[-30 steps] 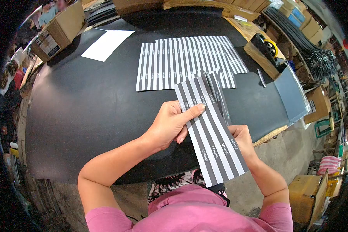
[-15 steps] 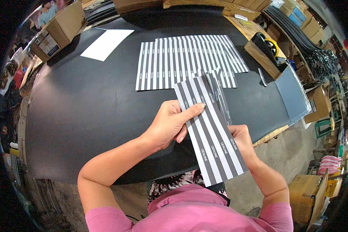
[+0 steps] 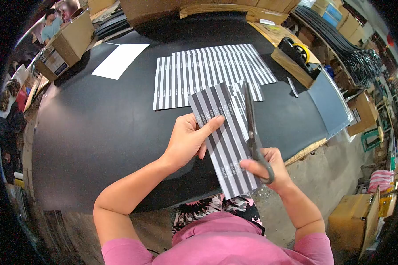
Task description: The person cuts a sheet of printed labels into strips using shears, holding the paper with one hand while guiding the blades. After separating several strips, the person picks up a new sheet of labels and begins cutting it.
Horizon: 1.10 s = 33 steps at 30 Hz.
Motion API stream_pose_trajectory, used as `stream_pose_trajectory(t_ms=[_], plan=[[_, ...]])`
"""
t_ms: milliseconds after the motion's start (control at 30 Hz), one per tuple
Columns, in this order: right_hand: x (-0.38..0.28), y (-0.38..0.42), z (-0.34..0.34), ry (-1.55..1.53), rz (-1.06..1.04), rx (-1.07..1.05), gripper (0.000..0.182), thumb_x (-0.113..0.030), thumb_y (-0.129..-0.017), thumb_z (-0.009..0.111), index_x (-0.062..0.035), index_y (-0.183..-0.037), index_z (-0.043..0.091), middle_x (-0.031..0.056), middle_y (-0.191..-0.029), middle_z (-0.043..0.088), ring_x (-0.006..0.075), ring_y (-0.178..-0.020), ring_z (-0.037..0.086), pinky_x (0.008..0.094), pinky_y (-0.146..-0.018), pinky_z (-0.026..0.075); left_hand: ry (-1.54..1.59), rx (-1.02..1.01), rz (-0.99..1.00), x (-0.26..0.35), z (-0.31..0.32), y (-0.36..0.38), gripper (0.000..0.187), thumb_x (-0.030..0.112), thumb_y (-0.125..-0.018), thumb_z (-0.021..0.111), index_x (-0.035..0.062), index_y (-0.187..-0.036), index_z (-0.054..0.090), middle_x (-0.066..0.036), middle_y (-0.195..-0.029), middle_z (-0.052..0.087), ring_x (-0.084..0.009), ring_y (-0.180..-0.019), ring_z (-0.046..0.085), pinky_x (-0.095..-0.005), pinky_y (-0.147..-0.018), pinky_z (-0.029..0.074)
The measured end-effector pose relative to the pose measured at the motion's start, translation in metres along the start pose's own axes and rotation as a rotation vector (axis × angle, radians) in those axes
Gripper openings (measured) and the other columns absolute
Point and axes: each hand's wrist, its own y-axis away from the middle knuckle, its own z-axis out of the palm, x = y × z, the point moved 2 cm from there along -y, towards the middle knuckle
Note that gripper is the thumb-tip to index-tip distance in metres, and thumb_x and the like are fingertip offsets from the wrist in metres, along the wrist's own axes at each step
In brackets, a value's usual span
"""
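My left hand [image 3: 190,138] grips a sheet of striped labels [image 3: 220,145], black and white bands printed "GENUINE", with the thumb on top and fingers beneath. Along the sheet's right edge, my right hand [image 3: 272,170] is closed around the handles of black scissors [image 3: 252,137]. Their blades point away from me, toward the table. Behind the blades lie some loose striped strips [image 3: 239,104], partly hidden. Farther back, overlapping striped sheets [image 3: 208,73] are spread on the black tabletop [image 3: 97,132].
A blank white sheet [image 3: 121,60] lies at the back left near a cardboard box [image 3: 66,46]. At the right stand a tape dispenser [image 3: 296,57] and a single small strip [image 3: 292,87]. A person [image 3: 52,26] is at the far left.
The scissors have come into view from behind the label sheet, now beside its right edge. The held sheet and both hands have shifted slightly left.
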Motion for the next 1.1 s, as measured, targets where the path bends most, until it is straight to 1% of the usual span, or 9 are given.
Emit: stream_pose_trajectory(t_ms=[100,300,333,500,633,900,967,1033,1100], plan=[[0.006,0.004,-0.001,0.06,-0.041,-0.017,0.021,-0.018,-0.073,0.074,0.001,-0.074,0.066,-0.0003,-0.066,0.06,0.0037,-0.057,0.051,0.0192,-0.052,0.041,0.053,-0.001,-0.061,0.0,0.001,0.002,0.034,0.031,-0.084,0.064,-0.0033,-0.084,0.058,-0.006,-0.064,0.06,-0.0052,-0.036,0.047,-0.0171,-0.03,0.033],[-0.009,0.003,-0.002,-0.113,-0.138,0.144,0.024,-0.02,-0.075,0.073,0.0019,-0.081,0.065,0.0023,-0.072,0.063,0.0069,-0.058,0.056,0.0223,-0.053,0.046,-0.092,-0.333,-0.182,0.0,0.015,0.012,0.029,0.026,-0.08,0.069,-0.0025,-0.082,0.062,-0.004,-0.066,0.062,-0.0065,-0.039,0.051,-0.0182,-0.035,0.035],[-0.021,0.013,-0.001,-0.118,0.021,0.128,0.025,-0.019,-0.077,0.071,0.0032,-0.083,0.063,0.0038,-0.07,0.062,0.0101,-0.058,0.058,0.0244,-0.053,0.049,-0.046,-0.284,-0.163,0.001,0.014,0.011,0.028,0.025,-0.08,0.069,-0.0018,-0.084,0.063,-0.004,-0.068,0.062,-0.0062,-0.04,0.051,-0.0177,-0.035,0.035],[-0.003,0.036,-0.008,-0.102,-0.01,-0.013,0.026,-0.021,-0.079,0.067,0.0039,-0.084,0.06,0.0082,-0.069,0.061,0.0141,-0.057,0.06,0.0248,-0.053,0.049,-0.04,-0.043,-0.015,0.012,-0.003,0.004,0.025,0.027,-0.082,0.067,0.003,-0.087,0.061,0.0,-0.072,0.062,-0.0024,-0.046,0.051,-0.0149,-0.038,0.034],[0.015,0.064,-0.005,0.035,0.069,-0.017,0.027,-0.021,-0.078,0.069,0.0037,-0.083,0.06,0.0077,-0.069,0.062,0.0133,-0.06,0.061,0.0238,-0.055,0.049,-0.003,0.011,0.147,0.006,-0.008,-0.003,0.023,0.026,-0.085,0.063,0.0045,-0.094,0.059,-0.002,-0.079,0.062,-0.0026,-0.067,0.055,-0.0176,-0.053,0.041],[0.024,0.07,0.009,0.111,0.127,-0.002,0.029,-0.022,-0.072,0.077,0.0021,-0.076,0.062,0.0032,-0.061,0.06,0.0054,-0.052,0.054,0.0183,-0.045,0.04,0.175,-0.07,0.033,0.001,0.008,0.007,0.025,0.022,-0.089,0.056,0.0034,-0.105,0.052,-0.004,-0.092,0.063,-0.0073,-0.076,0.061,-0.023,-0.064,0.051],[0.021,0.067,0.01,0.149,0.157,-0.049,0.029,-0.018,-0.074,0.073,0.0072,-0.083,0.06,0.0105,-0.068,0.061,0.0153,-0.059,0.062,0.0262,-0.054,0.051,0.185,-0.087,0.024,0.0,0.008,0.008,0.024,0.02,-0.09,0.055,0.0031,-0.106,0.051,-0.005,-0.092,0.063,-0.0083,-0.076,0.062,-0.0242,-0.064,0.052],[0.019,0.065,0.011,0.117,0.151,-0.05,0.028,-0.018,-0.075,0.072,0.0066,-0.082,0.06,0.01,-0.067,0.061,0.015,-0.058,0.062,0.0258,-0.053,0.051,0.199,-0.102,0.02,0.001,0.01,0.009,0.024,0.019,-0.09,0.055,0.0028,-0.107,0.051,-0.006,-0.092,0.063,-0.0093,-0.076,0.063,-0.0253,-0.064,0.054],[0.017,0.063,0.011,0.087,0.145,-0.013,0.033,-0.024,-0.072,0.077,0.0046,-0.076,0.061,0.0069,-0.062,0.061,0.0081,-0.054,0.058,0.0199,-0.048,0.046,0.229,-0.081,0.005,0.002,0.012,0.01,0.019,0.019,-0.09,0.055,0.0062,-0.104,0.054,-0.001,-0.089,0.064,-0.0051,-0.07,0.061,-0.0221,-0.059,0.051]])
